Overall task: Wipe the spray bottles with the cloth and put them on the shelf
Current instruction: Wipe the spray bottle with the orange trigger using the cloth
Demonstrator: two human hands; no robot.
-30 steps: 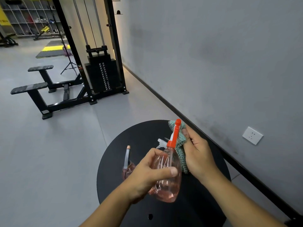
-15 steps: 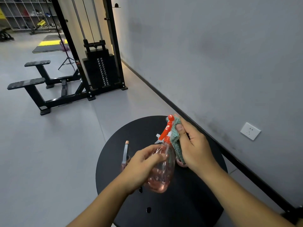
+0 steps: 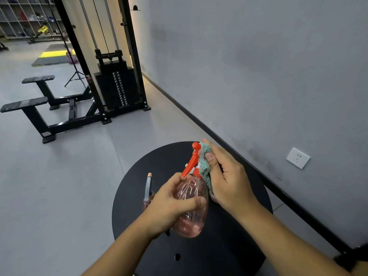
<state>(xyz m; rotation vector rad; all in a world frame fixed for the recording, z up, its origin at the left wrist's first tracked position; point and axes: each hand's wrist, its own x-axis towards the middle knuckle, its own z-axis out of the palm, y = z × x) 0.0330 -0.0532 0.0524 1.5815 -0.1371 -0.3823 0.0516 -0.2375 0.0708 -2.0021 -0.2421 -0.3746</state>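
A clear pink spray bottle (image 3: 192, 212) with an orange trigger head is held above the round black table (image 3: 229, 246). My left hand (image 3: 169, 206) grips its body from the left, thumb across the front. My right hand (image 3: 227, 176) pinches a teal cloth (image 3: 205, 166) against the orange head and the bottle's right shoulder. A second bottle (image 3: 148, 191) with a grey nozzle stands on the table behind my left hand, mostly hidden. A white trigger part of a third bottle peeks out behind the orange head.
A black cable weight machine (image 3: 113, 84) and a black bench (image 3: 39, 108) stand on the grey floor ahead on the left. The grey wall with a white socket (image 3: 298, 157) runs along the right. Storage shelves (image 3: 23, 16) are far back on the left.
The bottle has been turned in my left hand, whose thumb now lies across its front. My right hand has slid the cloth up along the orange head.
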